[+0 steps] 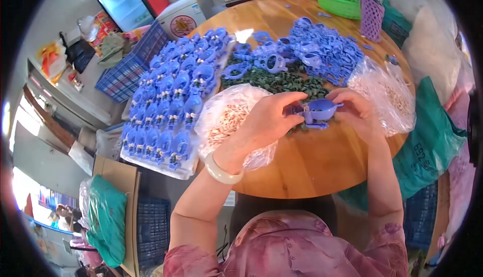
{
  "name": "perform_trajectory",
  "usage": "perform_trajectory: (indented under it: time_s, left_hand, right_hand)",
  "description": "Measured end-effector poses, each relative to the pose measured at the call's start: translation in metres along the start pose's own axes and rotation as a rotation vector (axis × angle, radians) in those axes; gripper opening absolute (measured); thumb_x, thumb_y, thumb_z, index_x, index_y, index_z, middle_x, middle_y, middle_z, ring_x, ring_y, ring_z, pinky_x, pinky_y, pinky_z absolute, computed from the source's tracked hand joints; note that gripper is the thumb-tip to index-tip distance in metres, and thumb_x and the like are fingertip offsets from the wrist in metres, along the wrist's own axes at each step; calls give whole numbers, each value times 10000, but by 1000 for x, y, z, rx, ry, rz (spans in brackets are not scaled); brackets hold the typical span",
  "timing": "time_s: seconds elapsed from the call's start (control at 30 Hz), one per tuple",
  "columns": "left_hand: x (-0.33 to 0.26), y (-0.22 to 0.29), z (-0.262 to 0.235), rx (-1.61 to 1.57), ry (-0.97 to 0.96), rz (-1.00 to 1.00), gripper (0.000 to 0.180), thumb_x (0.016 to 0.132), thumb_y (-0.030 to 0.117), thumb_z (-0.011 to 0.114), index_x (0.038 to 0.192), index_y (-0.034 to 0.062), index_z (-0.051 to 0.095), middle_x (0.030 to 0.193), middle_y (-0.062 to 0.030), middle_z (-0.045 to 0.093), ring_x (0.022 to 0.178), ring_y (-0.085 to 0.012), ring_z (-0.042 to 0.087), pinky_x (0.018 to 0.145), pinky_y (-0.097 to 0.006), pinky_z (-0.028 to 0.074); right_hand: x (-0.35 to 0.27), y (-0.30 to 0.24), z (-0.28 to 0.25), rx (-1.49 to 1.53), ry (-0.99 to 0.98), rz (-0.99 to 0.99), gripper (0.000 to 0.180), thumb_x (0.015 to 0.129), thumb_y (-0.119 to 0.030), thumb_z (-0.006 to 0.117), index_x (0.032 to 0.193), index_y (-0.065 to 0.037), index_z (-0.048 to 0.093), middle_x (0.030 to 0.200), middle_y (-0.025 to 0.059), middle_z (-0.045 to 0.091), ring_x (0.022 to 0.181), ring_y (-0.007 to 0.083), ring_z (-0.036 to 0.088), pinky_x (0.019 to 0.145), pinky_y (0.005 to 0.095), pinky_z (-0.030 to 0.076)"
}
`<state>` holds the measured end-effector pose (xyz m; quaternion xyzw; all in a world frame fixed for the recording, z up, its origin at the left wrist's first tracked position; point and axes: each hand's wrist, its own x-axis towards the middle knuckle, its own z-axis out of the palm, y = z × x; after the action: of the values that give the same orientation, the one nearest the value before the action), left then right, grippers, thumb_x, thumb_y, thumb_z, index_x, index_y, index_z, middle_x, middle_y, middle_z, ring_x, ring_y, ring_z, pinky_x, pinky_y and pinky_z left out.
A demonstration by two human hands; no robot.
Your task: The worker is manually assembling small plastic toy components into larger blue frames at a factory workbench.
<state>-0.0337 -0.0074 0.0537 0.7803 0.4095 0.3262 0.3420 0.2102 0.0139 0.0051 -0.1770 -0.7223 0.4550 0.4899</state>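
Note:
Over the near part of the round wooden table (pixel 312 166), both hands hold a small blue plastic cup-shaped piece (pixel 322 108). My left hand (pixel 271 116) pinches its left end, where a small pale part and dark bits show. At the pointed right end, my right hand (pixel 356 110) has its fingers and thumb closed on the rim. A second flat blue part (pixel 317 125) shows just under the cup; whether it is attached I cannot tell. Behind the hands lies a heap of small dark green parts (pixel 287 82), with a big pile of blue plastic parts (pixel 327 45) beyond it.
Open plastic bags of small beige parts, one at left (pixel 229 123) and another at right (pixel 390 96), flank the hands. Rows of blue assembled pieces (pixel 173 93) fill a white board at left. A green basket (pixel 337 1) stands at the back; a green sack (pixel 427 141) hangs at right.

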Motion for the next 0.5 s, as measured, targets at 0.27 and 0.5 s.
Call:
perform_trajectory:
  time_s: [0.27, 0.5]
  left_hand:
    - [-25, 25, -53, -8, 223, -103, 415, 778, -34, 607, 1183, 26, 544, 983, -64, 592, 891, -111, 574, 781, -234, 474]
    - [-91, -12, -167, 270, 689, -127, 421, 737, 52, 671, 1145, 21, 573, 932, -105, 641, 813, -130, 604, 729, -252, 486]
  right_hand:
    - [0, -5, -4, -142, 164, 236, 349, 778, 62, 584, 1101, -67, 559, 1098, 20, 543, 827, 80, 542, 711, 206, 441]
    - [1, 0, 6, -207, 152, 183, 282, 770, 71, 586, 1028, -40, 570, 1002, 17, 539, 757, 68, 519, 641, 193, 420]
